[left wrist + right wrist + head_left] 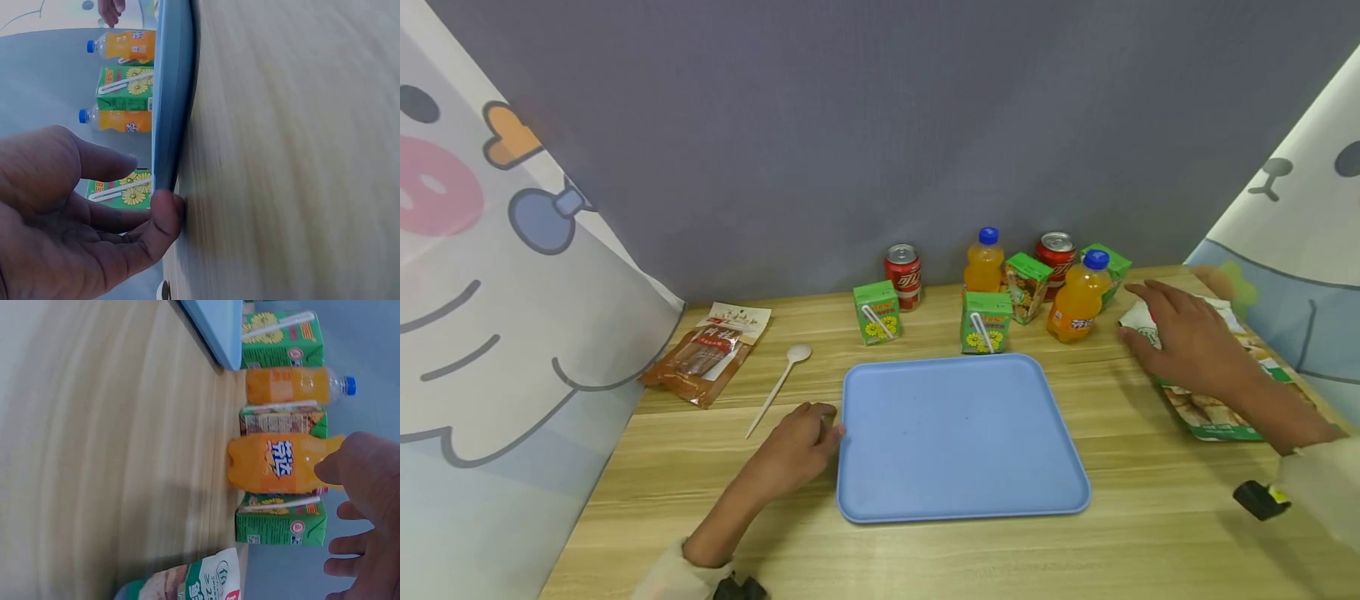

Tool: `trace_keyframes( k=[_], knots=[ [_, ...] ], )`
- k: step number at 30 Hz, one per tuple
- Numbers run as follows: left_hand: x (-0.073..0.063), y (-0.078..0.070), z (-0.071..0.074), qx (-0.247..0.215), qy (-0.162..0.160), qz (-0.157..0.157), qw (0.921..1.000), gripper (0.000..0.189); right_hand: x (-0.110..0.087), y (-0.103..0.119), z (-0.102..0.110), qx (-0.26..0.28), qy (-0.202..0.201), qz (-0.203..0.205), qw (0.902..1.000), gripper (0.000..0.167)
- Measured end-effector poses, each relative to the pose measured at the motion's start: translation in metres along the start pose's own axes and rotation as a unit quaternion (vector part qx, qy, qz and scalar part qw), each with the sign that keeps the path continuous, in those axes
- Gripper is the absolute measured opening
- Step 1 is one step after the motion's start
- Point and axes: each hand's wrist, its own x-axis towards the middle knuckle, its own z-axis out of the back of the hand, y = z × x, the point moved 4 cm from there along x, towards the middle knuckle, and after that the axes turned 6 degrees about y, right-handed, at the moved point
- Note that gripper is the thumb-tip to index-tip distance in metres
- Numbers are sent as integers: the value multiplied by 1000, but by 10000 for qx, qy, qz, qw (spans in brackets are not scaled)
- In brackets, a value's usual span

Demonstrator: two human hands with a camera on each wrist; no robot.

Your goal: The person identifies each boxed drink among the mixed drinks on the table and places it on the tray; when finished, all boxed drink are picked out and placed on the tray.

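My left hand is at the left edge of a blue tray. In the left wrist view, a fingertip sits right at the tray's rim, and the other fingers are loosely bent. Over the left end of a food bag with green and white print hovers my right hand, its fingers spread and holding nothing. Nearest to it stands an orange soda bottle with a blue cap, which the thumb overlaps in the right wrist view.
Behind the tray stand green drink cartons, red cans and another orange bottle. On the left lie a brown snack packet and a pale spoon. A grey panel closes off the table's back.
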Motion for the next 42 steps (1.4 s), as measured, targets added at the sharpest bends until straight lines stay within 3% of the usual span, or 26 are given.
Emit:
trace_keyframes(
  k=[4,6,12,18,23,32,42],
  knots=[
    [1,0,-4,-174,-3,-16,9998,25,11,-8,2,192,-215,-42,9996,62],
    [1,1,-6,-524,168,85,9985,42,17,-12,3,322,-384,17,9987,60],
    [0,2,-11,-1430,572,219,9878,47,35,-21,2,572,-642,-91,9963,53],
    [1,3,-12,-1452,597,215,9874,51,51,-28,-6,1120,-497,-464,9914,55],
    [1,2,-14,-1603,674,125,9847,51,66,-32,-12,1570,-593,-458,9848,55],
    [2,4,-14,-1737,681,51,9824,50,87,-36,-24,1681,-475,-536,9832,54],
    [5,4,-13,-1823,729,13,9805,50,84,-45,-34,1587,-175,-1038,9817,62]
  ],
)
